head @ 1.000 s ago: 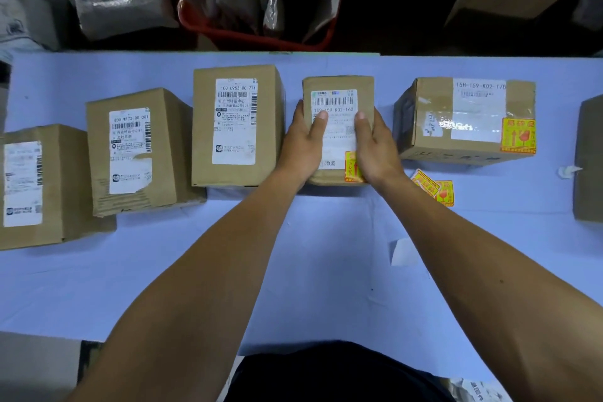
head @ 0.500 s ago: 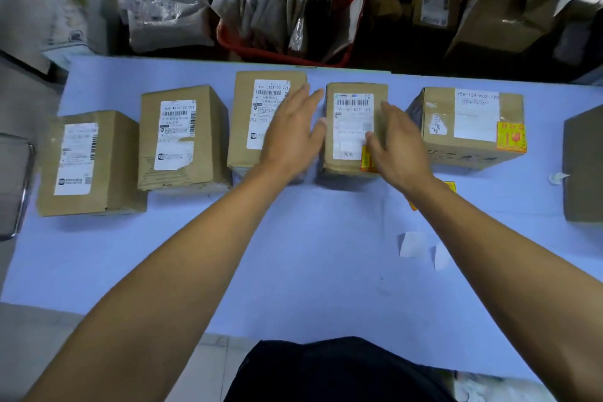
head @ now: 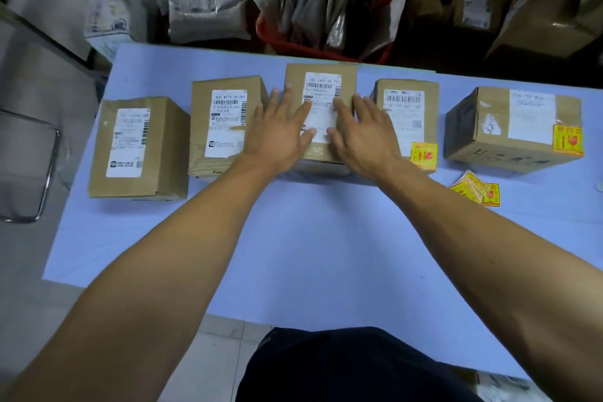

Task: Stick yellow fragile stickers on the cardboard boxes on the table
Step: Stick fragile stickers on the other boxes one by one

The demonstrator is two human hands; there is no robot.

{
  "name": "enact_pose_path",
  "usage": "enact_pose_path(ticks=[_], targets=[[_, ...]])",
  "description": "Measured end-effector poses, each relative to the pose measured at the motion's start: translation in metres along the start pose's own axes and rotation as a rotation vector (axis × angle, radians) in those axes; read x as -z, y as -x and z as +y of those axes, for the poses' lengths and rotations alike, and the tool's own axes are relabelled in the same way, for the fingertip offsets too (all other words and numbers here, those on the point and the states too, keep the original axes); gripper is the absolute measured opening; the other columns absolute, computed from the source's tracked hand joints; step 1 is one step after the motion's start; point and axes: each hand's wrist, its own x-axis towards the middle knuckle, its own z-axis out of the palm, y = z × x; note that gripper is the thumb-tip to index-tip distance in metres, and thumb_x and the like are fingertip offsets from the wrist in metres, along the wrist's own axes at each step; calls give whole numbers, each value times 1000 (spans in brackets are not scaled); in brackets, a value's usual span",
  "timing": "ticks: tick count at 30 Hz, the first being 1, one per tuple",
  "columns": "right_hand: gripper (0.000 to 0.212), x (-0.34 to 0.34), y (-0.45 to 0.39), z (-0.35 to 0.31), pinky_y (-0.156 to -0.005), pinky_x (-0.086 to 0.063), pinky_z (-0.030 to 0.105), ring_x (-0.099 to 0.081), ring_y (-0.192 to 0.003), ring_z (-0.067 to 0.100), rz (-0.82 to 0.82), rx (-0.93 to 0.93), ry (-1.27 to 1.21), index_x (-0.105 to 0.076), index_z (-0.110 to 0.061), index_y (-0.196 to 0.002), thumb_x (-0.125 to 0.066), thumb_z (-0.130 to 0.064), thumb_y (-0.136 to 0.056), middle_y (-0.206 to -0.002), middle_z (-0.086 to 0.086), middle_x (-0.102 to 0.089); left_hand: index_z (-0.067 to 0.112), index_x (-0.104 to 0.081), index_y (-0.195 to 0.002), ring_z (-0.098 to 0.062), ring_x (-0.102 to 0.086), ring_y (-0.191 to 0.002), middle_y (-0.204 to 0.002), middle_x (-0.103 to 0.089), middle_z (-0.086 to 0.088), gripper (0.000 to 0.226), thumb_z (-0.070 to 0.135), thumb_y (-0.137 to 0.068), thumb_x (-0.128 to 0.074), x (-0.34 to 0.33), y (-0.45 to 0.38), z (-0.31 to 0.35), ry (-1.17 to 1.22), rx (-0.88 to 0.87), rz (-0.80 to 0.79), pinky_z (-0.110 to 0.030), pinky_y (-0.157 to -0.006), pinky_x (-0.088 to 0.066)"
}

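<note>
Several cardboard boxes stand in a row on the blue table (head: pixel 293 238). My left hand (head: pixel 280 134) and my right hand (head: pixel 362 134) lie flat with straight fingers on the middle box (head: pixel 321 75), on either side of its white label. The box to its right (head: pixel 408 114) carries a yellow fragile sticker (head: pixel 423 156) at its near right corner. The far right box (head: pixel 515 127) also bears a yellow sticker (head: pixel 567 139). The two left boxes (head: pixel 225 124) (head: pixel 137 147) show only white labels. Loose yellow stickers (head: pixel 476 192) lie on the table near the right.
A red basket (head: pixel 326 46) full of mail bags stands behind the table, with more parcels and brown boxes (head: pixel 538 19) beside it. A metal chair frame (head: pixel 42 173) is left of the table. The table's near edge is close to my body.
Both hands left the stickered box and moved left onto the middle box. The view also shifted left.
</note>
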Motion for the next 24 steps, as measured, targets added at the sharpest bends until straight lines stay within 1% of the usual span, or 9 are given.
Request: enact_pose_path(ticks=[2, 4, 9, 13, 16, 19, 21, 23, 24], targets=[[65, -9, -1, -9, -119, -12, 59, -10, -152, 38, -49, -57, -1, -20, -19, -157, -34, -50, -102, -164, 22, -12, 25, -13, -159, -36, 0, -153, -167, 3, -15, 64, 50, -103, -31, -7, -2, 1, 20, -1, -48, -55, -121, -13], [70, -16, 0, -14, -119, -8, 60, -4, -153, 38, -73, -92, 8, -13, -19, -159, -30, -55, -102, -165, 24, -1, 23, -6, -159, -37, 1, -153, -166, 10, -16, 64, 48, -105, -29, -15, -1, 1, 100, 4, -90, -52, -123, -8], [69, -21, 10, -18, -118, -16, 55, -21, -148, 44, -61, -68, -3, -11, -8, -159, -30, -47, -105, -161, 35, 1, 14, -4, -159, -42, 6, -152, -163, 17, -23, 64, 36, -107, -33, -23, 9, 7, 261, -21, -68, -46, -123, -1], [67, -27, 30, -23, -121, -19, 49, -15, -149, 48, -65, -26, -65, -13, -2, -158, -32, -40, -106, -159, 38, 2, 10, -8, -158, -44, 3, -151, -162, 14, -26, 64, 33, -105, -38, -29, 26, 11, 304, -24, -30, -47, -123, -4], [65, -32, 35, -24, -122, -21, 43, -9, -152, 41, -29, -26, -247, -18, -3, -157, -40, -34, -105, -163, 31, 2, 9, -13, -158, -39, 2, -153, -164, 9, -25, 65, 31, -104, -43, -31, 32, 8, 395, -11, 5, -45, -124, -5], [67, -33, 22, -20, -122, -18, 34, -8, -154, 22, 42, -115, -557, -20, -10, -157, -49, -32, -101, -167, 13, -13, 10, -18, -157, -27, -5, -154, -166, -5, -18, 69, 28, -100, -52, -27, 16, 7, 692, 147, 74, -35, -122, -13], [72, -34, 12, -16, -121, -23, 32, -25, -149, 11, 78, -243, -811, -18, -16, -158, -53, -34, -98, -163, 2, -28, 12, -26, -153, -27, -29, -147, -159, -32, -14, 66, 29, -96, -56, -27, 1, 6, 914, 335, 117, -38, -119, -26], [78, -35, 4, -15, -112, -29, 18, -39, -131, -11, 65, -408, -1058, -13, -26, -160, -55, -39, -96, -156, -12, -36, 16, -40, -144, -25, -54, -129, -141, -57, -6, 56, 31, -94, -59, -26, -10, 6, 1083, 491, 100, -40, -108, -42], [79, -36, -1, -15, -109, -31, 16, -43, -125, -15, 48, -469, -1136, -12, -30, -160, -56, -41, -95, -152, -16, -39, 17, -46, -139, -23, -60, -121, -132, -63, -2, 50, 31, -93, -60, -27, -15, 6, 1144, 527, 89, -39, -105, -46]])
